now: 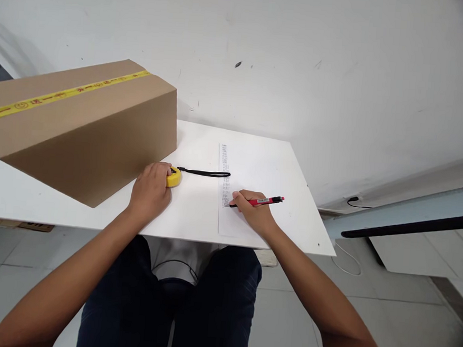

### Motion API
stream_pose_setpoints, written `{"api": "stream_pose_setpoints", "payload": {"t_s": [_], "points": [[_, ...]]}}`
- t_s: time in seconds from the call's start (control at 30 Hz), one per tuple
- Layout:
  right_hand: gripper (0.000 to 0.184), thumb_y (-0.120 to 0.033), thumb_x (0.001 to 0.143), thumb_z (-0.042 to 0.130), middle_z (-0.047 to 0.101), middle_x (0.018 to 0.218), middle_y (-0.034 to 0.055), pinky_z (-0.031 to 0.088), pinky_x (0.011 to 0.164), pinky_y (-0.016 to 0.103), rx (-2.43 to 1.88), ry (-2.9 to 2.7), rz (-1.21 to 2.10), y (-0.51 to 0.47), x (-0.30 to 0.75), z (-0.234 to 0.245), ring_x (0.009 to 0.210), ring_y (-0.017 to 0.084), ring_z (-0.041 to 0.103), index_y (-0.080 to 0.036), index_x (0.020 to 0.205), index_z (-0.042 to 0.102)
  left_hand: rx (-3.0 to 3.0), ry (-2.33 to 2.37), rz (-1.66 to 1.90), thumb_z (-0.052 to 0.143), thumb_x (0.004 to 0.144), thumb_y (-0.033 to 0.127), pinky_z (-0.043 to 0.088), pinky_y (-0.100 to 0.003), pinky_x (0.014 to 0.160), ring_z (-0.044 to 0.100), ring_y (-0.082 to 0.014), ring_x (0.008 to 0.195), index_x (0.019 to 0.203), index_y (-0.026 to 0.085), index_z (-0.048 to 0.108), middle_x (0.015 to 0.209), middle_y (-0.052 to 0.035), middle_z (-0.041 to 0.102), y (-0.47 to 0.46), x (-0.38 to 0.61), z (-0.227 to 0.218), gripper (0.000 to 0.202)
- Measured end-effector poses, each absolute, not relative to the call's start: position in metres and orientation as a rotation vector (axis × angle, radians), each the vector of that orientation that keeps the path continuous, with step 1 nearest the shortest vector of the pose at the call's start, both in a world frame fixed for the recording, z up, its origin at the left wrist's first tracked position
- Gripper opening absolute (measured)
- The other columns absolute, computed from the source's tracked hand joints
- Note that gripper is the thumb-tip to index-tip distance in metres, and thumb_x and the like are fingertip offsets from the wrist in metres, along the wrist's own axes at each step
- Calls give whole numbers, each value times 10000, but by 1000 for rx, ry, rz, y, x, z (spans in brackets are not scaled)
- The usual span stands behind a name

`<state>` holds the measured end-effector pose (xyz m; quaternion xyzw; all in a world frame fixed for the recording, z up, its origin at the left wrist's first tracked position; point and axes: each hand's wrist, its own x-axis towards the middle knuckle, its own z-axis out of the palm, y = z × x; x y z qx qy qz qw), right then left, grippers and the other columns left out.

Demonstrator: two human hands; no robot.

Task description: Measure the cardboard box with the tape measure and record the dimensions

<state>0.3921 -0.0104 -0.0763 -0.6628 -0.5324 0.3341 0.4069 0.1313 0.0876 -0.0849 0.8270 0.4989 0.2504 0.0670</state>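
My left hand (152, 188) is closed around a yellow tape measure (174, 178) on the table, right beside a large cardboard box (91, 142). A black wrist strap (203, 172) runs from the tape measure to the right, its loop lying over the edge of a white sheet of paper (255, 170). In my right hand (253, 209) is a red and black pen (267, 201), its tip down at the paper near a column of small dark writing. The pen's lower part is partly covered by my fingers.
Yellow printed tape (66, 95) seals the box top. The white table (191, 213) stands against a white wall (272, 49). My legs are under its front edge. To the right, a pale panel with a black edge (410, 225) stands near a cable (348, 261) on the tiled floor.
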Motion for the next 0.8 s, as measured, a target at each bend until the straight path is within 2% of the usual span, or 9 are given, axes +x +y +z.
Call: {"api": "stream_pose_setpoints", "payload": {"t_s": [0.2,0.4,0.6,0.8], "points": [[424,-478,854,565,544,539,5,376,549,325,-1683,-1349,843,-10,392,-76,561,174,495,-222,515,561,2466,1522,719,468,720,3,485,-471,941,568,-322,1181,1057,224,500,1321,-106,623,85,132,-82,405],[412,-482,865,549,511,517,-2,368,539,319,-1698,-1335,821,-12,394,-77,547,167,456,-218,561,635,2472,1543,711,476,733,5,484,-455,905,574,-321,1183,1034,232,485,1322,-89,628,86,132,-82,377],[405,-436,867,541,513,532,2,376,563,323,-1693,-1327,809,-12,393,-76,564,169,472,-215,533,603,2459,1536,729,473,723,6,484,-467,915,575,-319,1182,1021,232,485,1310,-96,631,85,133,-82,375],[405,-453,848,555,515,512,0,380,535,322,-1697,-1330,851,-10,395,-79,539,169,474,-221,517,589,2470,1535,719,472,733,13,488,-462,911,573,-314,1183,1033,230,480,1320,-91,627,86,131,-83,370]]}}
